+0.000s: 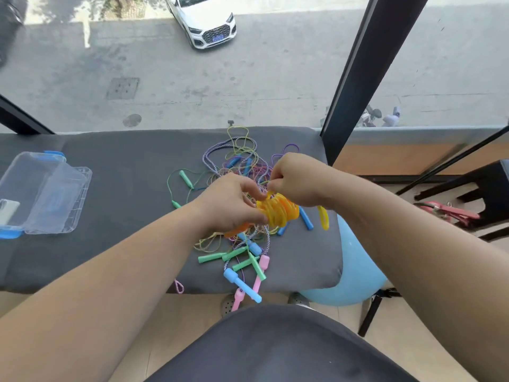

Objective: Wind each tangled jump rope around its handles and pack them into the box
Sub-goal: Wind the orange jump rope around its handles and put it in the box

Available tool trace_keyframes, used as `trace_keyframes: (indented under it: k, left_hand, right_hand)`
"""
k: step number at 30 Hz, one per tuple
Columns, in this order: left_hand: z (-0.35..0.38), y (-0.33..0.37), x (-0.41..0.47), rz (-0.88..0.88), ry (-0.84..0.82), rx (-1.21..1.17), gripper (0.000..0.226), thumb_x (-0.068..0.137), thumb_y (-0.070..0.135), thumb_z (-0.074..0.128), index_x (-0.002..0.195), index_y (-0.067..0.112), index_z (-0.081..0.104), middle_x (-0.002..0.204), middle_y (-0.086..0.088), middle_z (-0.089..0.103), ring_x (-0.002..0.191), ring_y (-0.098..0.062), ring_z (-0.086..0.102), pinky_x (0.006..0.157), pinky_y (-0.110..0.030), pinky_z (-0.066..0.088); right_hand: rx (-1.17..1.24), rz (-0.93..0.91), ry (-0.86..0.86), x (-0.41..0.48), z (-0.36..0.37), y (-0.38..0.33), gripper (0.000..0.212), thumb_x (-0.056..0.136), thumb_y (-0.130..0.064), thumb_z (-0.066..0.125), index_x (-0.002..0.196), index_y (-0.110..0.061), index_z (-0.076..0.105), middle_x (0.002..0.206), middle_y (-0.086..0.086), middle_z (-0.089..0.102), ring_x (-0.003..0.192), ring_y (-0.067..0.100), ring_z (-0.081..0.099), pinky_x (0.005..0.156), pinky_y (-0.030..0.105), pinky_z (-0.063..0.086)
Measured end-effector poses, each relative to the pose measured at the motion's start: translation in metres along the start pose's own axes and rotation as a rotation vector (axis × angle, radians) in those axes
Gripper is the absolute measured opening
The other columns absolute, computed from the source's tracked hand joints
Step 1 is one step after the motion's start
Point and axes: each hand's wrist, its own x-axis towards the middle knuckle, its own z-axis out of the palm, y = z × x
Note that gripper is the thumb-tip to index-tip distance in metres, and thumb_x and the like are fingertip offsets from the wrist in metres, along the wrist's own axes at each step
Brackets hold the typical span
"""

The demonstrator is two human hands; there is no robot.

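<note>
Grey cloth covers the table (124, 244), which stands against a window; beyond the glass, at 12 o'clock, is a street with a white car (203, 20). At 9 o'clock on the table sits a clear box (41, 194) with blue latches, and its lid (74, 199) lies against its 3 o'clock side. Near the middle of the table the left hand (231, 202) has its fingers curled round an orange handle (237, 230), of which only a bit shows under the palm. A yellow rope (278, 209) is wound in tight coils just at 3 o'clock of that hand. Behind the hands, toward 12 o'clock, lies a tangle (239, 164) of thin ropes in many colours. At 6 o'clock of the coils, green handles (212, 257), a pink handle (260, 271) and a blue handle (242, 285) lie loose near the table's front edge. At 1 o'clock of the coils the right hand (297, 180) pinches a yellow strand between thumb and fingers. At 3 o'clock of the coils a free yellow loop (323, 217) hangs beside another blue handle. A dark window post (358, 78) rises at 1 o'clock.
</note>
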Motion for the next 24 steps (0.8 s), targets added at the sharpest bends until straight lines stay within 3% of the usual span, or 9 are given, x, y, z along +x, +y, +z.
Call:
trace_keyframes:
  k: [3,6,11,13,17,19,20,22,24]
  left_hand:
    - [0.003,-0.003,0.004,-0.037,0.111,-0.074,0.046,0.054,0.03,0.088,0.088,0.027,0.057,0.085,-0.008,0.074,0.065,-0.02,0.062,0.066,-0.042,0.055]
    - [0.01,-0.004,0.003,-0.019,0.119,-0.037,0.046,0.054,0.034,0.082,0.089,0.029,0.053,0.078,-0.001,0.075,0.067,-0.02,0.065,0.07,-0.046,0.057]
    - [0.025,0.001,-0.009,0.352,0.14,0.418,0.041,0.076,0.036,0.073,0.091,0.024,0.036,0.077,0.004,0.064,0.072,-0.025,0.057,0.065,-0.041,0.048]
    - [0.027,0.002,-0.009,0.404,0.164,0.513,0.042,0.079,0.034,0.069,0.093,0.025,0.031,0.081,0.001,0.06,0.076,-0.029,0.055,0.062,-0.039,0.042]
    - [0.021,0.004,-0.008,0.378,0.194,0.441,0.042,0.079,0.038,0.072,0.089,0.022,0.034,0.071,0.007,0.052,0.069,-0.024,0.051,0.058,-0.034,0.033]
    - [0.017,0.003,-0.007,0.326,0.198,0.281,0.05,0.072,0.037,0.08,0.082,0.022,0.034,0.063,0.005,0.054,0.06,-0.015,0.044,0.056,-0.033,0.032]
    - [0.014,0.003,-0.006,0.279,0.196,0.175,0.055,0.067,0.034,0.084,0.081,0.022,0.032,0.062,0.002,0.06,0.057,-0.013,0.041,0.056,-0.032,0.035]
    - [0.009,0.002,-0.005,0.184,0.157,-0.031,0.058,0.061,0.026,0.087,0.082,0.021,0.033,0.069,-0.005,0.072,0.056,-0.014,0.043,0.06,-0.035,0.047]
    - [0.008,0.002,-0.005,0.156,0.146,-0.105,0.054,0.061,0.023,0.086,0.085,0.021,0.038,0.072,-0.002,0.075,0.057,-0.015,0.053,0.067,-0.039,0.055]
  right_hand:
    - [0.173,0.056,0.1,-0.015,0.014,-0.006,0.024,0.09,-0.01,0.049,0.083,0.003,0.068,0.073,0.019,0.061,0.064,0.027,0.045,0.057,0.035,0.041]
    - [0.365,0.101,0.146,-0.03,0.032,-0.005,0.026,0.094,-0.011,0.048,0.086,-0.004,0.072,0.075,0.015,0.065,0.065,0.023,0.05,0.061,0.037,0.045]
    - [1.079,0.299,0.14,-0.033,0.026,0.007,0.025,0.099,-0.004,0.05,0.095,0.015,0.065,0.063,0.008,0.045,0.054,0.015,0.035,0.047,0.026,0.033]
    - [1.267,0.321,0.116,-0.035,0.021,0.005,0.023,0.101,-0.003,0.048,0.1,0.013,0.066,0.062,0.005,0.045,0.051,0.011,0.034,0.044,0.021,0.031]
    - [1.037,0.209,0.158,-0.044,0.03,-0.006,0.028,0.102,-0.01,0.051,0.083,0.004,0.066,0.063,0.008,0.048,0.052,0.016,0.04,0.049,0.028,0.039]
    - [0.889,0.124,0.218,-0.048,0.033,-0.006,0.025,0.099,-0.011,0.053,0.087,0.005,0.068,0.063,0.007,0.053,0.053,0.017,0.043,0.055,0.034,0.04]
    - [0.797,0.074,0.251,-0.051,0.033,-0.005,0.022,0.098,-0.011,0.054,0.092,0.0,0.072,0.061,0.0,0.056,0.052,0.012,0.046,0.058,0.03,0.041]
    - [0.578,-0.013,0.299,-0.056,0.033,-0.004,0.021,0.099,-0.015,0.056,0.108,-0.014,0.075,0.063,-0.018,0.057,0.054,-0.002,0.052,0.059,0.01,0.037]
    - [0.452,-0.06,0.303,-0.06,0.033,-0.004,0.024,0.099,-0.017,0.057,0.118,-0.018,0.073,0.073,-0.022,0.059,0.063,-0.008,0.056,0.06,0.007,0.037]
